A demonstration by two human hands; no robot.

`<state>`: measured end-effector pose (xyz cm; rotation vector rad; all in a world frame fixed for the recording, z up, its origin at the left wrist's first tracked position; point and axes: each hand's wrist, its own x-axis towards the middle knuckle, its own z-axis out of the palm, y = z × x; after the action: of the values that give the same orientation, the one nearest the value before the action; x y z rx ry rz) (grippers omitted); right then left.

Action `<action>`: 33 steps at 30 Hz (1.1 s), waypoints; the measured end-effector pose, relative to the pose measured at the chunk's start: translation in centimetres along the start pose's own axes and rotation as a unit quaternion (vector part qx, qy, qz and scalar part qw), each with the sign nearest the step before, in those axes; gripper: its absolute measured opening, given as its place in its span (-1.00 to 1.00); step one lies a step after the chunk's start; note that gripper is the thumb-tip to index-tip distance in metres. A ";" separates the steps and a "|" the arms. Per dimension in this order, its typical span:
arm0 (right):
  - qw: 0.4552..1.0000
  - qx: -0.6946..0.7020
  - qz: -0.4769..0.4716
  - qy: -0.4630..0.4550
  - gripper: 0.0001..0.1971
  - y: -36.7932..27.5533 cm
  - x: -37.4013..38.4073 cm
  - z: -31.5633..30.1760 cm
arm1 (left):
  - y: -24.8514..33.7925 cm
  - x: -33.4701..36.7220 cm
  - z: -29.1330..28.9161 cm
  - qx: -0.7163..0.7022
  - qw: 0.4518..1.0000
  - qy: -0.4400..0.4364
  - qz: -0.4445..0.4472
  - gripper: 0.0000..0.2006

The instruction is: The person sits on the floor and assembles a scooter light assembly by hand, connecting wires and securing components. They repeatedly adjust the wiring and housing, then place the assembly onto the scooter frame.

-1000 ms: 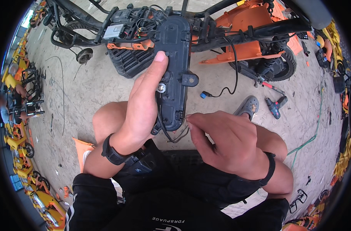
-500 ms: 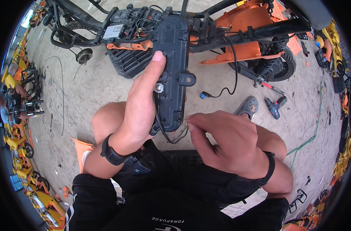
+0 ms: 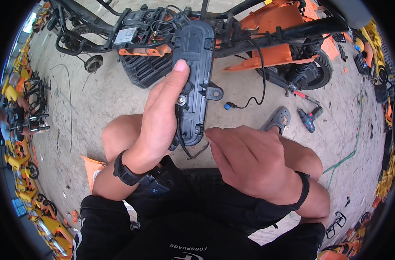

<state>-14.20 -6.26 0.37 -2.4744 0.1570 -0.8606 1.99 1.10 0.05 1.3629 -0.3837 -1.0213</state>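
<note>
At far left, yellow machines (image 3: 15, 151) line the edge of a sandy concrete floor (image 3: 98, 104), with bare ground between them and the person's knees. The left hand (image 3: 160, 117), fingers pressed together and thumb extended upward, grips 1 long black plastic housing (image 3: 196, 82) held upright at centre, above the lap. Just right, the right hand (image 3: 249, 162) pinches a thin wire (image 3: 197, 152) at the housing's near end. Beyond, 1 stripped orange scooter (image 3: 266, 39) spans the far edge. Right of the knee lie 1 grey clog (image 3: 277, 119), 1 cordless drill (image 3: 309, 119) and 1 green hose (image 3: 346, 156), with open floor around them.
</note>
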 end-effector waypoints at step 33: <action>0.978 0.177 0.107 0.039 -0.88 0.4 0.0 -0.5 | 0.1 0.1 -0.2 -0.132 0.988 -0.080 -0.029 -0.42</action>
<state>-14.48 -6.76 0.47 -2.0526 0.2672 -0.8144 2.20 1.12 0.04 1.0639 -0.3159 -1.1895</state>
